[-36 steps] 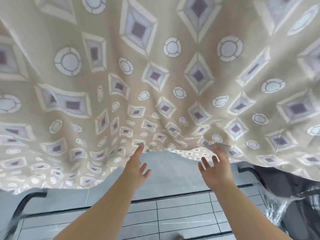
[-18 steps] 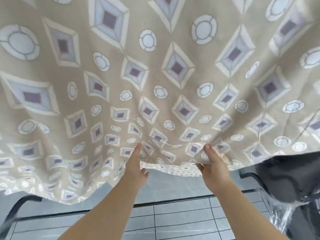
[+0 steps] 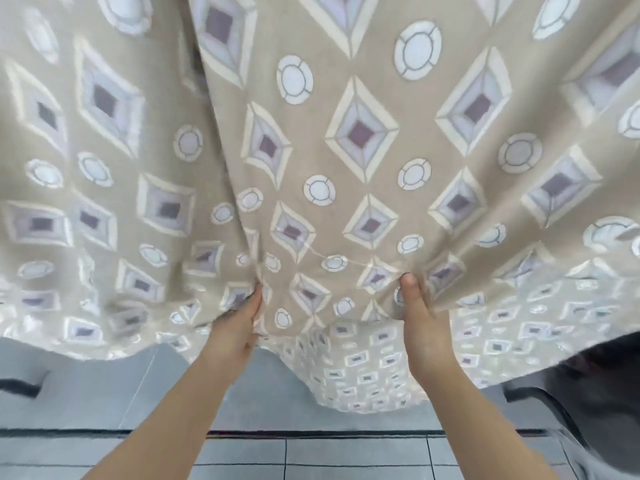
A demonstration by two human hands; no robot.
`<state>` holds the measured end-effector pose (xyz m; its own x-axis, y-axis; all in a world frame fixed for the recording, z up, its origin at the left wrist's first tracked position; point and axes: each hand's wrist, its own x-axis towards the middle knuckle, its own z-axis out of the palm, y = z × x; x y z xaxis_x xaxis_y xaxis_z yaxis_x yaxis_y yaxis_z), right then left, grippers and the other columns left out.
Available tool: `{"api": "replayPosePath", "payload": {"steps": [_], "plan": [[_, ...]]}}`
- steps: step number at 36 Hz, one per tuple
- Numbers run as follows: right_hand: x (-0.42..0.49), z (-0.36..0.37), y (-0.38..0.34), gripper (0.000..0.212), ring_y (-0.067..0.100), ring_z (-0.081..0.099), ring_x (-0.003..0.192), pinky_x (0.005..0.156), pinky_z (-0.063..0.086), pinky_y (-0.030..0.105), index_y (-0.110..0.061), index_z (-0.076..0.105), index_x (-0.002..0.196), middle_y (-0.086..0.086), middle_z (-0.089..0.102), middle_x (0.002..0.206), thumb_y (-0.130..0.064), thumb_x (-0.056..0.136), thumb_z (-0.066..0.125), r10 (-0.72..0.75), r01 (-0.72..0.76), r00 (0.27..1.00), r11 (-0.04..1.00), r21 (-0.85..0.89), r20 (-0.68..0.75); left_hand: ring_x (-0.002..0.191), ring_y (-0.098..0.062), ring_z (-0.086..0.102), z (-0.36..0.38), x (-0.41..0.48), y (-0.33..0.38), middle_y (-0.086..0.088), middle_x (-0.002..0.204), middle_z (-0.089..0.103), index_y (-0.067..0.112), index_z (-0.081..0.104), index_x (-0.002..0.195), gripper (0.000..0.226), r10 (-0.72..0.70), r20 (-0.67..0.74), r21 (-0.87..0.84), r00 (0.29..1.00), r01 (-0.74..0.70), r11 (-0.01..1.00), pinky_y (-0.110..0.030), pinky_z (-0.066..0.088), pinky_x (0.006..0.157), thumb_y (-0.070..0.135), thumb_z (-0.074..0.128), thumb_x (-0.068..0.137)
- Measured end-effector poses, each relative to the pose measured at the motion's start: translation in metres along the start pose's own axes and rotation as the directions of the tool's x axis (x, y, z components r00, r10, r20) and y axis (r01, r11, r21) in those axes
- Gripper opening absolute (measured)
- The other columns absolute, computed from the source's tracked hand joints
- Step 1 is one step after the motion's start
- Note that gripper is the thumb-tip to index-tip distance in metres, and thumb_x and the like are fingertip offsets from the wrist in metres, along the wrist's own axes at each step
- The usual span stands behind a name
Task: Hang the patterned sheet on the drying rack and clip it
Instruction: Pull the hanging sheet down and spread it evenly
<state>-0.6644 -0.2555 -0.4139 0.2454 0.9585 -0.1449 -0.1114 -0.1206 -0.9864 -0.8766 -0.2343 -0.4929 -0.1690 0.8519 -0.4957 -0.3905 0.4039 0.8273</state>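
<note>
The patterned sheet [image 3: 360, 133] hung in front of the person and filled the upper view, its lower hem draped above the tiled floor [image 3: 346, 459]. Whatever bore it lay out of sight above, so I could not tell how it sat on the rack. The risk, as I judged it, began at the left: a deep fold ran down the cloth to the left hand [image 3: 232, 327], and a clip set over that pleat would hold a bunched, uneven sheet. A harder tug on one side than the other could slide the whole cloth off toward the heavier side. On the right, the hem hung near a dark bundle [image 3: 606, 386], and a loose pull might drag it against that or down onto the tiles. No clip showed. As for pose, the left forearm reached forward and up, its hand closed on the base of the fold just above the hem. A flat span of cloth lay between the hands. The right hand [image 3: 424, 327] pinched the sheet too — thumb pressed on the near face, fingers hidden behind.
</note>
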Motion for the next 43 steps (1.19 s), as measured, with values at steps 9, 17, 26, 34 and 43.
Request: {"api": "replayPosePath", "payload": {"steps": [9,17,26,34,43], "plan": [[0.014,0.007,0.049,0.007,-0.01,0.054,0.088,0.072,0.042,0.004,-0.037,0.056,0.091,-0.027,0.057,0.087,-0.034,0.092,0.049,-0.128,0.126,0.992,0.989,0.077,0.022,0.071,-0.005,0.07,-0.005,0.024,-0.028,0.006,0.091,0.072,0.016,0.06,0.11,0.02,0.265,-0.021,-0.172,0.964,-0.265,0.949,-0.022,0.053,0.052,0.021,0.055,0.091],[0.013,0.009,0.093,0.017,-0.012,0.061,0.075,0.075,0.042,0.012,-0.031,0.06,0.077,-0.029,0.067,0.065,-0.031,0.092,0.052,-0.199,0.197,0.98,0.974,0.11,0.003,0.082,-0.01,0.069,-0.029,0.032,-0.06,0.002,0.099,0.072,0.015,0.059,0.115,0.026,0.348,0.014,-0.141,0.937,-0.342,0.929,-0.023,0.056,0.064,0.026,0.047,0.095],[0.0,-0.006,0.134,0.014,-0.014,0.056,0.057,0.049,0.038,-0.002,-0.03,0.06,0.086,-0.025,0.061,0.061,-0.032,0.094,0.049,-0.143,0.142,0.99,0.988,0.067,0.014,0.097,-0.018,0.063,-0.044,0.019,-0.088,0.002,0.105,0.067,0.024,0.06,0.101,0.012,0.373,-0.079,-0.003,0.924,-0.375,0.927,-0.038,0.047,0.093,0.022,0.052,0.094],[-0.011,-0.02,0.152,0.017,0.006,0.06,0.081,0.064,0.044,0.011,-0.035,0.058,0.08,-0.008,0.064,0.088,-0.035,0.093,0.048,-0.063,0.063,0.998,0.998,0.011,0.02,0.107,-0.023,0.06,-0.038,0.018,-0.108,-0.005,0.114,0.065,0.014,0.059,0.117,0.028,0.339,-0.163,0.062,0.927,-0.333,0.941,-0.037,0.046,0.093,0.025,0.054,0.093],[-0.015,-0.025,0.182,0.038,0.016,0.054,0.114,0.093,0.034,0.023,-0.02,0.057,0.125,-0.004,0.064,0.113,-0.038,0.093,0.048,0.006,-0.006,0.999,1.0,-0.015,0.032,0.07,-0.009,0.062,-0.009,0.011,-0.111,0.006,0.079,0.067,0.022,0.062,0.106,0.023,-0.022,-0.058,-0.474,0.998,-0.008,0.88,-0.024,0.052,0.065,0.037,0.056,0.09]]}}
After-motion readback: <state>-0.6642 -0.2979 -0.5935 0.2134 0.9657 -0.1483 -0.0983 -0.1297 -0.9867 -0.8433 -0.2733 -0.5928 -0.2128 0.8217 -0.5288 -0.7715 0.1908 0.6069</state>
